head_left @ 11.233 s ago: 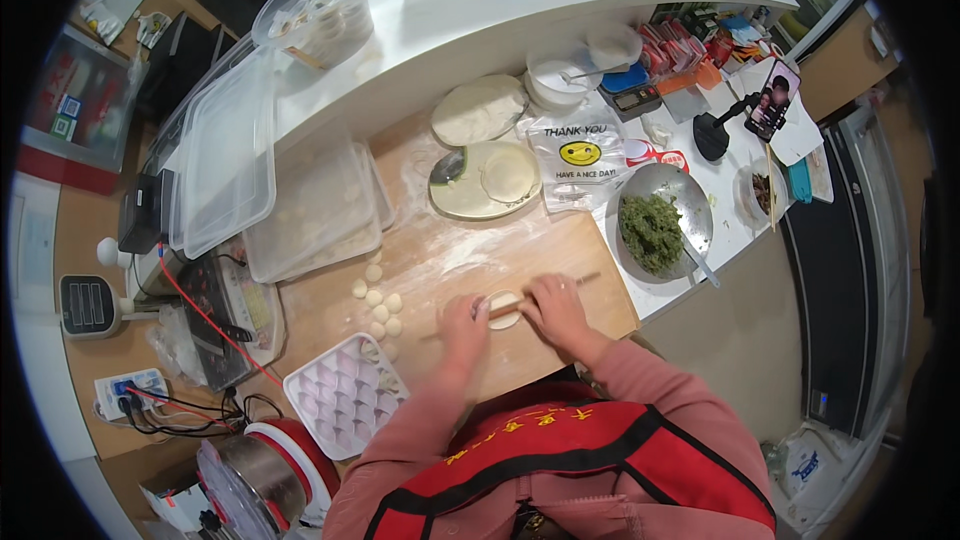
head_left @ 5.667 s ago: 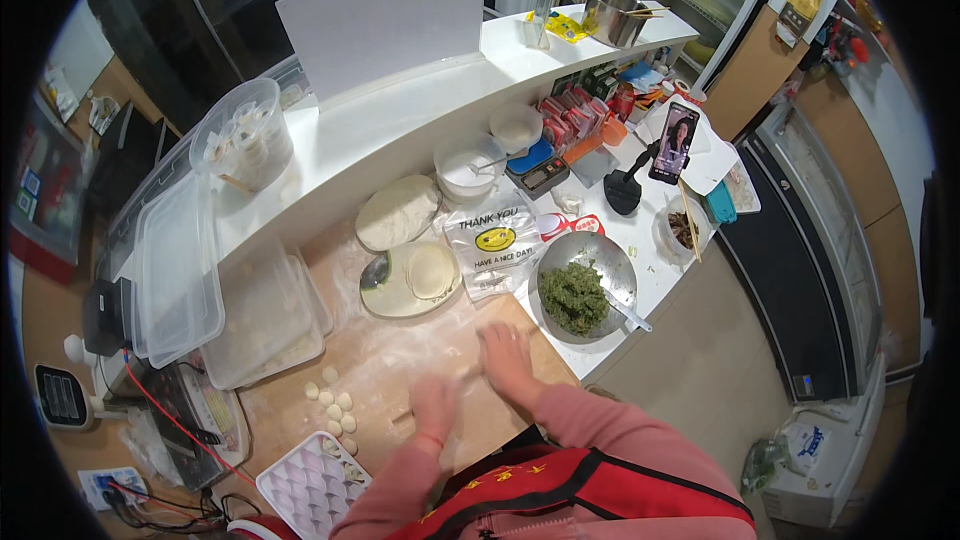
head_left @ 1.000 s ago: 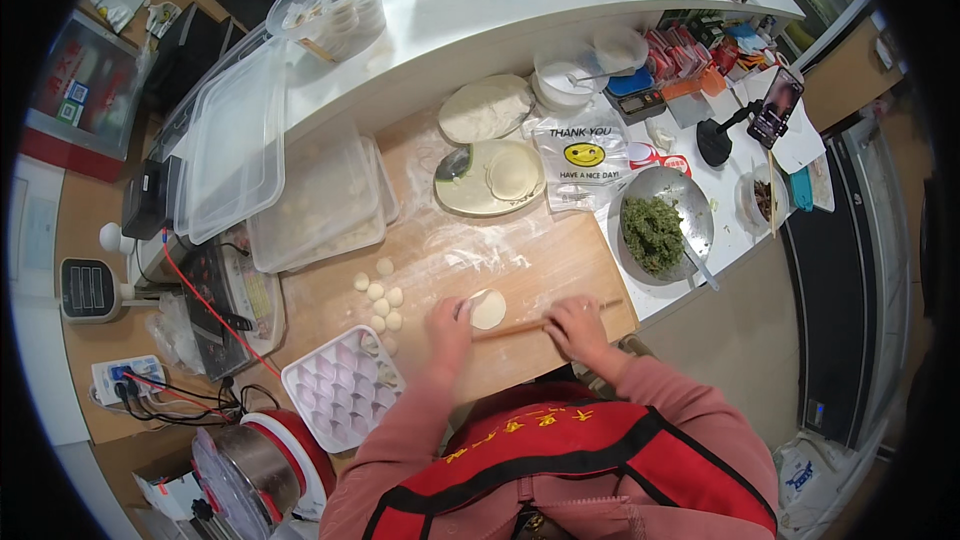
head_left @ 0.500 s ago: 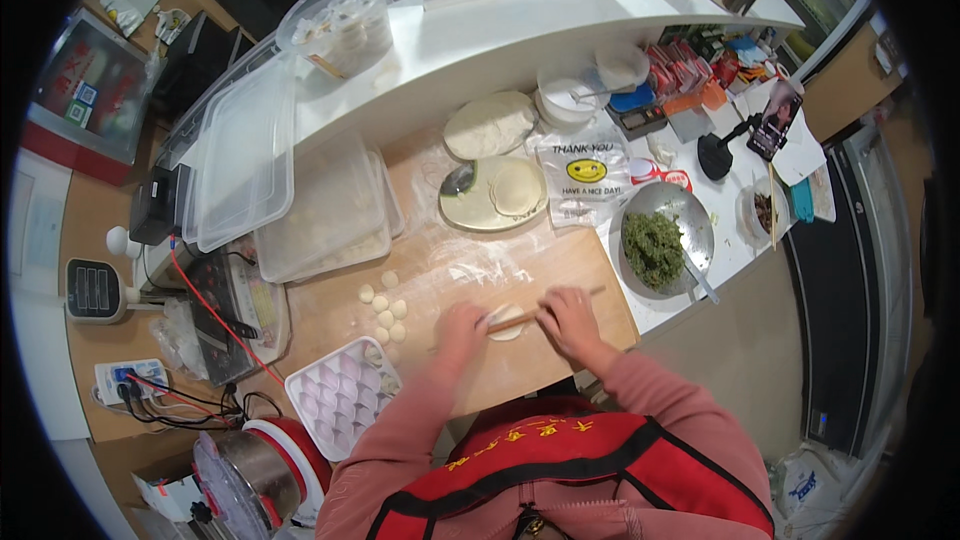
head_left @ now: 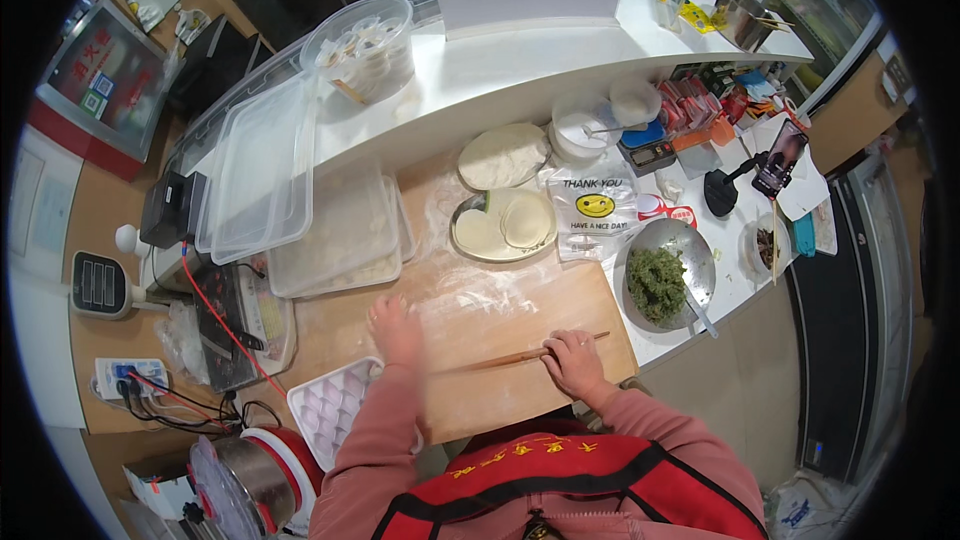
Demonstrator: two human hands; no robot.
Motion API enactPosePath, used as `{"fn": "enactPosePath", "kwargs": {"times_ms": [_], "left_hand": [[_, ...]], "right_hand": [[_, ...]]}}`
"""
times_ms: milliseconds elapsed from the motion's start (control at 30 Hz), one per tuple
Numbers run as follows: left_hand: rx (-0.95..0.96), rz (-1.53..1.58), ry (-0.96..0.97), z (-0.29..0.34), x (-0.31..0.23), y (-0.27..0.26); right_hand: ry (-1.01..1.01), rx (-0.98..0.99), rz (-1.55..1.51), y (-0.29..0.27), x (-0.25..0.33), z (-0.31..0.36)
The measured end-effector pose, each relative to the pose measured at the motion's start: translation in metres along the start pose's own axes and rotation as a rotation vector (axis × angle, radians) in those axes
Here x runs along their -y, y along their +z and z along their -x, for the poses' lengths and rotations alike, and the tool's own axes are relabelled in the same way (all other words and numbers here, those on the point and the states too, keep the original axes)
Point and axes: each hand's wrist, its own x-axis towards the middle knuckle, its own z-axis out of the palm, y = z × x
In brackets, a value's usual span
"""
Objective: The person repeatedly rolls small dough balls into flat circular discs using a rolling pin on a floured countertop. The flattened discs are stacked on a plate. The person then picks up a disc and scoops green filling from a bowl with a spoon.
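My right hand point(head_left: 575, 362) is closed round one end of a slim wooden rolling pin point(head_left: 505, 360), which lies slantwise over the floured board. My left hand point(head_left: 397, 332) is over the board's left part, where the small dough balls lay; hand and arm hide them. Motion smears its fingers, so any hold there cannot be made out. Beyond my hands, an oval plate point(head_left: 508, 257) bears round, flat dough wrappers point(head_left: 528, 222), one at its right and another at its left. Behind it stands an oval dish of flour point(head_left: 503, 155).
A metal bowl of green filling point(head_left: 655, 284) with a spoon stands at the right. Left are stacked clear plastic boxes point(head_left: 340, 240) and a white compartment tray point(head_left: 330, 410) by my left arm. A printed plastic bag point(head_left: 592, 205) and a phone on a stand point(head_left: 780, 160) lie farther off.
The rolled dough piece has left the board, and a second wrapper now lies on the plate's left side. My left hand has moved left off the rolling pin; the right still holds it.
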Motion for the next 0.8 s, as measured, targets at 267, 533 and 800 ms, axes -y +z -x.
{"fn": "enactPosePath", "kwargs": {"times_ms": [267,533,800], "left_hand": [[0.126,0.154,0.295,0.030,0.010,0.027],[-0.045,0.029,0.387,0.026,-0.069,0.042],[0.206,0.038,0.319,0.003,-0.081,0.064]], "right_hand": [[-0.004,0.006,0.067,0.002,-0.001,0.001],[-0.018,-0.005,0.045,-0.001,-0.001,0.001],[0.035,0.068,0.040,0.001,0.000,-0.002]]}}
